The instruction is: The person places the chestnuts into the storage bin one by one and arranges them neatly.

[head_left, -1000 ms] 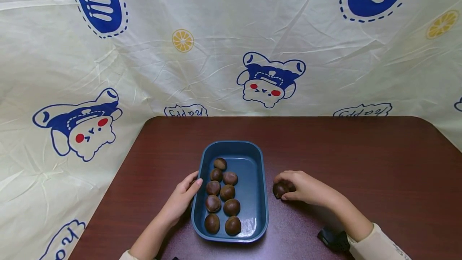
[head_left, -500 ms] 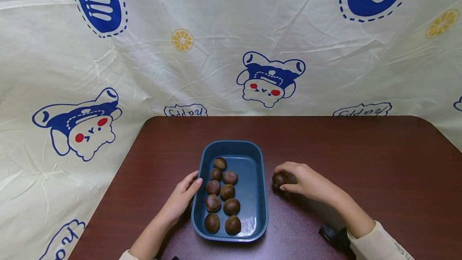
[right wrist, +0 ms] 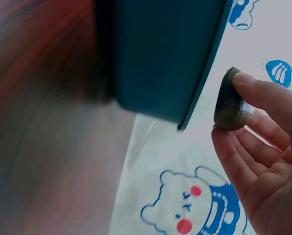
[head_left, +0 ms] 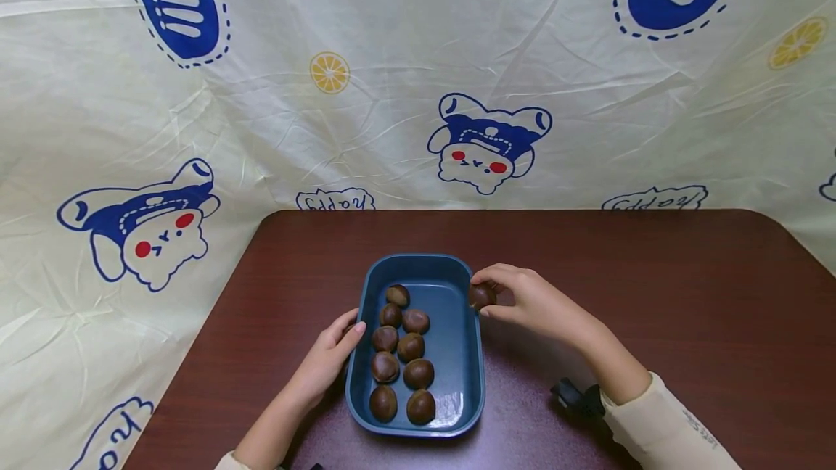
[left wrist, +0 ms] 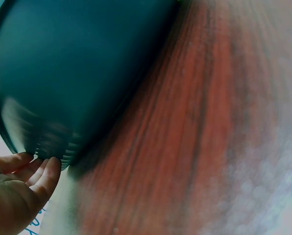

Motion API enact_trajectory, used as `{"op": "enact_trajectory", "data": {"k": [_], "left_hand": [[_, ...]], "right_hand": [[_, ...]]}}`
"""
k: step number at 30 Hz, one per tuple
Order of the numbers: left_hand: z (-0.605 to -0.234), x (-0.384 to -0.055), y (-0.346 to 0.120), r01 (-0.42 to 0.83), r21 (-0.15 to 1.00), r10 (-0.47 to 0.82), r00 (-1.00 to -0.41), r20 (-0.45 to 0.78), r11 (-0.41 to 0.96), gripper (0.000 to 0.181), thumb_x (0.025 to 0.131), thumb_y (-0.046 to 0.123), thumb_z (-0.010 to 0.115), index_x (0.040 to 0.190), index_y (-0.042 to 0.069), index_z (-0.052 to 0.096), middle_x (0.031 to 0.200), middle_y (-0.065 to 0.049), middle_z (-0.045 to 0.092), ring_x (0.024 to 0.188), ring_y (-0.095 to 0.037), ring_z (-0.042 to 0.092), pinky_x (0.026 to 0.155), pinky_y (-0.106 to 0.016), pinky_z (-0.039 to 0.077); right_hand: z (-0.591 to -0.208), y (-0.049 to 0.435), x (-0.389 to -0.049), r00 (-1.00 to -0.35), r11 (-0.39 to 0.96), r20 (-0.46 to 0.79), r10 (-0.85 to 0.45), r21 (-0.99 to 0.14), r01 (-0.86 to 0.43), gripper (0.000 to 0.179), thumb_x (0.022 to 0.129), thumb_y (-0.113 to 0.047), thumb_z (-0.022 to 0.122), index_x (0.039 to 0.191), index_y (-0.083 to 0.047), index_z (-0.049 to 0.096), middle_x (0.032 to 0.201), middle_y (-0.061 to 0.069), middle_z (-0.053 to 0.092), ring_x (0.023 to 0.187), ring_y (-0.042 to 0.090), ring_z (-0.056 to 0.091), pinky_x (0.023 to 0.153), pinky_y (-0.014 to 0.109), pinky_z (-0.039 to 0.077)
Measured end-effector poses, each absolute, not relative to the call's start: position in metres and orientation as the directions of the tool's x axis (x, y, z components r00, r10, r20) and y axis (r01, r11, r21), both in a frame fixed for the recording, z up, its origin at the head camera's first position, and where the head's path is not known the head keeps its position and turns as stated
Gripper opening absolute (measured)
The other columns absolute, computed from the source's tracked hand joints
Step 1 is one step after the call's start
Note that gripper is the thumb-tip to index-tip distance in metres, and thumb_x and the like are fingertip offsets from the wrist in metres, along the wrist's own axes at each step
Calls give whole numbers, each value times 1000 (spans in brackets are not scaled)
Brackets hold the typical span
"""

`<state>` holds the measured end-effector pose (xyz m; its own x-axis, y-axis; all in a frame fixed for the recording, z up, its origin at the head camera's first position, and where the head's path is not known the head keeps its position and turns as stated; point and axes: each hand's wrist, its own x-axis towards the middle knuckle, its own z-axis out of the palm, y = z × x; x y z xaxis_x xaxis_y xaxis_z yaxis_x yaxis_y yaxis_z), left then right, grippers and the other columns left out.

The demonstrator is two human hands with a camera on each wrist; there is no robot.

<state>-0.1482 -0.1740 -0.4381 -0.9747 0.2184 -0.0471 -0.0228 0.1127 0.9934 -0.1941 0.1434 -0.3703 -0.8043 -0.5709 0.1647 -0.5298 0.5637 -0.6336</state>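
Observation:
A deep blue rectangular tray stands on the table, with several brown chestnuts lying in its left and middle part. My left hand holds the tray's left side, thumb at the rim and fingers against the outer wall; the left wrist view shows those fingertips on the wall. Between thumb and fingers, my right hand pinches a single chestnut. That chestnut is raised and overlaps the tray's right rim in the head view. Its flat side and pale base show in the right wrist view.
The dark red-brown table extends to both sides of the tray. Behind it hangs a white cloth printed with cartoon figures. A black wrist strap sits at the right cuff.
My right hand has lifted the chestnut from the table beside the tray and carried it up and left to the right rim. My left hand and the tray have stayed put.

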Motion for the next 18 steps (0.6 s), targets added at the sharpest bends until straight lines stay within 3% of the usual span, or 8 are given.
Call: {"op": "enact_trajectory", "data": {"k": [9, 18], "left_hand": [[-438, -148, -174, -17, 994, 223, -974, -41, 110, 47, 94, 27, 48, 131, -1, 39, 121, -20, 50, 106, -28, 50, 86, -36, 43], [-438, -148, -174, -16, 994, 224, -974, -40, 108, 47, 94, 26, 48, 131, -1, 39, 122, -21, 50, 107, -29, 49, 86, -35, 43]], "right_hand": [[-365, 110, -208, -741, 506, 222, -633, -605, -614, 39, 79, -14, 70, 114, -6, 56, 104, 0, 57, 89, 13, 52, 77, 32, 48], [-378, 82, -225, -735, 491, 204, -647, -626, -606, 38, 79, -11, 69, 114, -4, 57, 104, 2, 57, 90, 15, 53, 78, 34, 48]]}}
